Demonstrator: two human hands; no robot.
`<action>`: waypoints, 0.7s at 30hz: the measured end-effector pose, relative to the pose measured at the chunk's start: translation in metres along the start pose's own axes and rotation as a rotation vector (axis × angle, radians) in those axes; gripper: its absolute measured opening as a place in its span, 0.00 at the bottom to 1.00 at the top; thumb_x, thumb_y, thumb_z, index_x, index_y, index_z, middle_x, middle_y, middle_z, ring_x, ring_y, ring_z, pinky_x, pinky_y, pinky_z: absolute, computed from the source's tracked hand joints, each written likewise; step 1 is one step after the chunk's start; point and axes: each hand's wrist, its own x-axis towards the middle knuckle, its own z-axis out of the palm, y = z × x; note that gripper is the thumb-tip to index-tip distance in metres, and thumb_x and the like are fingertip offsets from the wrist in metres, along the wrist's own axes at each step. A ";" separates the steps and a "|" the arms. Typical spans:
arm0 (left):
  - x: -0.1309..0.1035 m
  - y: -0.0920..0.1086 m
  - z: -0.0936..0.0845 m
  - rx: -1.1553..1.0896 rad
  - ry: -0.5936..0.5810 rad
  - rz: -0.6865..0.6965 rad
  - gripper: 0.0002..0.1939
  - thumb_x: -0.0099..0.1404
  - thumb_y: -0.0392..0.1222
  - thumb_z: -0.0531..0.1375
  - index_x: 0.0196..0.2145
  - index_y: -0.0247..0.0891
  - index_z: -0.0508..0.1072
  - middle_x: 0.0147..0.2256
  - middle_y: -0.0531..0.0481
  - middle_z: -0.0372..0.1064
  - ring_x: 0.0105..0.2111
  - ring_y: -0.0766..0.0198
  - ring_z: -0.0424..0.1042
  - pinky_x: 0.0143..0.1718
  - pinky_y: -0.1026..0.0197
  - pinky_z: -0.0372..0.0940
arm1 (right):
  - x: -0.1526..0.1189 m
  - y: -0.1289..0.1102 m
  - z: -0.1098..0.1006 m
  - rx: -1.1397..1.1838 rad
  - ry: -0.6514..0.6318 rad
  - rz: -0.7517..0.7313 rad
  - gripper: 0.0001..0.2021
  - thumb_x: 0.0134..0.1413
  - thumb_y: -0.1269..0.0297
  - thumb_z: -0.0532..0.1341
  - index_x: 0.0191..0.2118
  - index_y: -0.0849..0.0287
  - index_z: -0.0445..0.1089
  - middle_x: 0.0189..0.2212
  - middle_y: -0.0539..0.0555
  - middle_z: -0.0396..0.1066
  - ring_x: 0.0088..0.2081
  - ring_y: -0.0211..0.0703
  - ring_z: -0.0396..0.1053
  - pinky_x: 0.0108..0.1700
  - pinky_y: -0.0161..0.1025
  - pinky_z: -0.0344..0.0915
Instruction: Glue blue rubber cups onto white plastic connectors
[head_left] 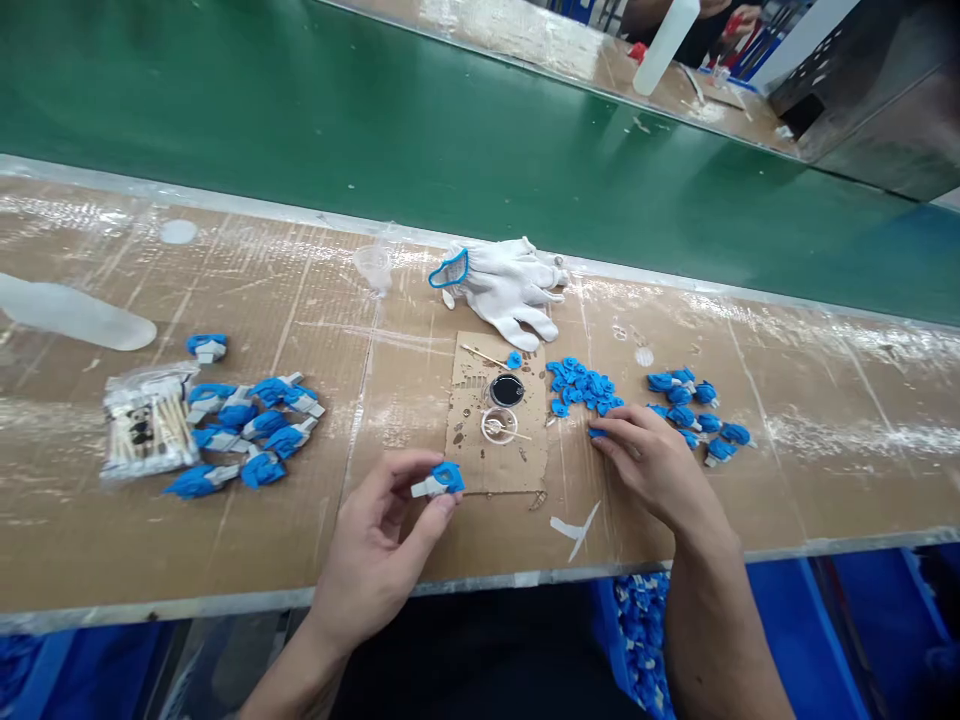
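The left hand (375,550) has its grip clamped on a blue-and-white part (439,480) over the table (300,540), long axis roughly sideways, pale tab (423,489) leftward, glossy blue end rightward; the right hand (654,468) pinches a small blue piece (597,433).

Cardboard sheet (480,472) lay at middle of counter (285,550), filled cup (490,398) on it behind second cup (486,435). Glove (502,285) lay behind sheet. Disc heap (581,383) sat just right of sheet, right grip (660,465) at its near side, right-hand parts (680,395) farther right. Left grip (390,540) held one part (448,477) by sheet's near left corner. Farther left: left-hand parts (265,425), then swab bag (150,422) (lone part (206,349) behind it). Conveyor (450,140) ran behind counter.
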 end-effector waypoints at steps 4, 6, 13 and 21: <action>-0.003 0.002 0.012 -0.076 -0.014 -0.061 0.09 0.66 0.36 0.67 0.44 0.42 0.76 0.37 0.51 0.80 0.38 0.64 0.81 0.41 0.67 0.75 | -0.003 -0.022 0.001 0.208 0.238 0.036 0.07 0.67 0.69 0.61 0.41 0.54 0.76 0.37 0.54 0.77 0.37 0.45 0.75 0.39 0.41 0.72; -0.004 0.003 0.019 -0.174 -0.046 -0.103 0.09 0.65 0.35 0.68 0.43 0.42 0.77 0.36 0.51 0.81 0.37 0.65 0.82 0.40 0.68 0.76 | -0.006 -0.044 0.002 0.387 0.311 0.008 0.08 0.66 0.73 0.61 0.43 0.53 0.75 0.37 0.53 0.76 0.38 0.43 0.75 0.39 0.40 0.72; -0.003 0.006 0.028 -0.253 -0.139 -0.084 0.14 0.67 0.32 0.66 0.48 0.45 0.80 0.42 0.51 0.82 0.42 0.66 0.83 0.45 0.69 0.76 | -0.004 -0.108 0.013 0.603 0.150 -0.233 0.12 0.65 0.77 0.61 0.49 0.56 0.74 0.38 0.53 0.70 0.38 0.38 0.73 0.37 0.34 0.73; -0.005 0.011 0.021 -0.025 -0.198 0.245 0.19 0.64 0.28 0.66 0.51 0.40 0.80 0.45 0.45 0.80 0.45 0.61 0.81 0.49 0.64 0.77 | 0.001 -0.112 0.020 0.707 0.149 -0.237 0.08 0.57 0.71 0.71 0.39 0.57 0.72 0.29 0.48 0.74 0.28 0.35 0.71 0.30 0.33 0.68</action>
